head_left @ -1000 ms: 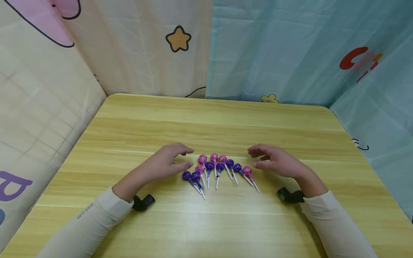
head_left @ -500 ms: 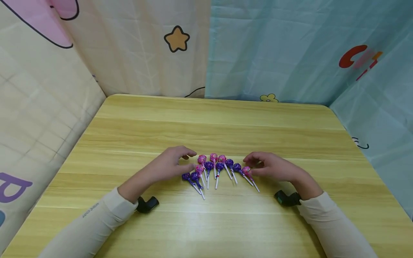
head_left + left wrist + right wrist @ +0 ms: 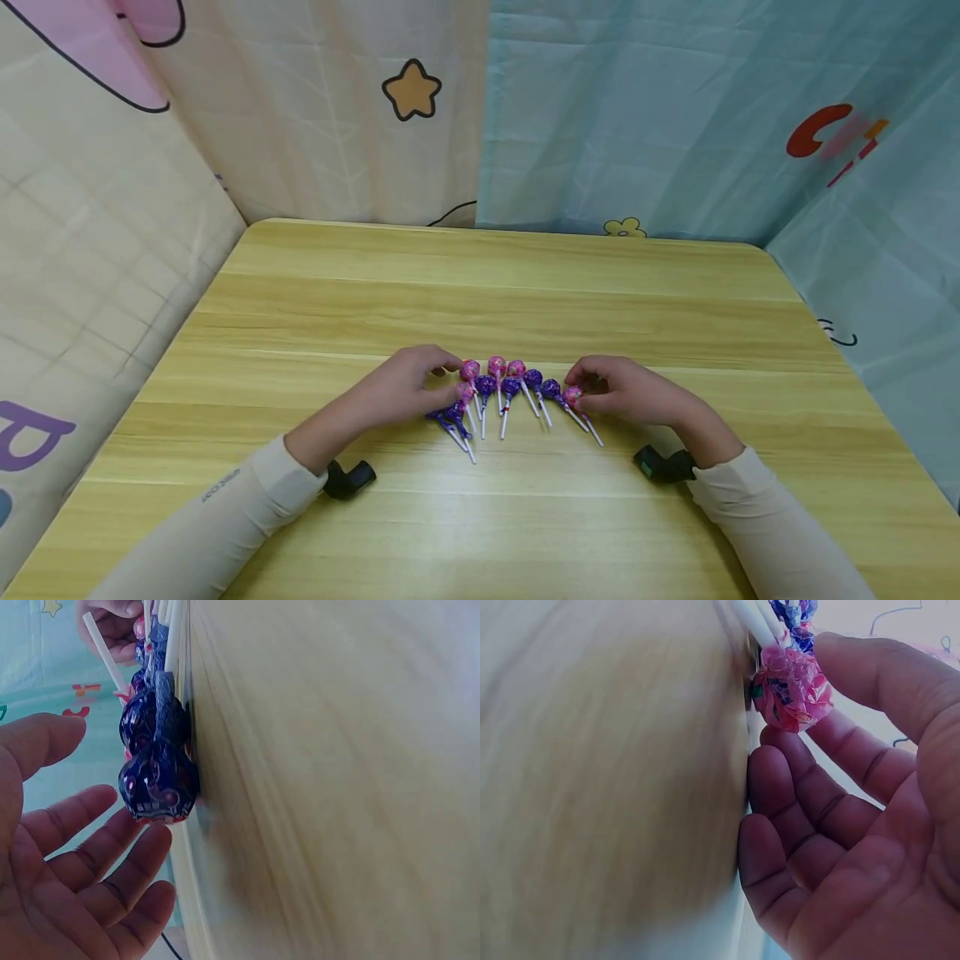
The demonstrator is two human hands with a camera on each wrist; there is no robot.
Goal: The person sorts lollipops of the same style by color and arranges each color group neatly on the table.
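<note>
Both hands moved inward since a second ago, left hand [image 3: 405,385] and right hand [image 3: 633,389] now at either end of the lollipops [image 3: 512,387]; lollipops, eleven, six purple, five pink, white sticks, unmoved, in a loose arc mid-table, sticks mostly toward the person; left hand, fingers parted, loosely bent, released, just beside the purple lollipop [image 3: 159,787] at the left end, contact uncertain; right hand, fingers bent, parted, released, just beside the pink lollipop [image 3: 795,694] at the right end, whether thumb touches it cannot be told; table [image 3: 487,292], pale yellow wood grain, rounded far corners, soft glare at the near middle; cream curtain [image 3: 315,125], left and back, with orange star [image 3: 412,89], pink shape [image 3: 97,50], grid lines and purple letter [image 3: 33,433]; blue curtain [image 3: 637,108], back and right, with red shape [image 3: 813,131] and, by the table edge, yellow flower [image 3: 625,227]; cream sleeves [image 3: 202,517]; black wrist cameras [image 3: 350,479], one per wrist
</note>
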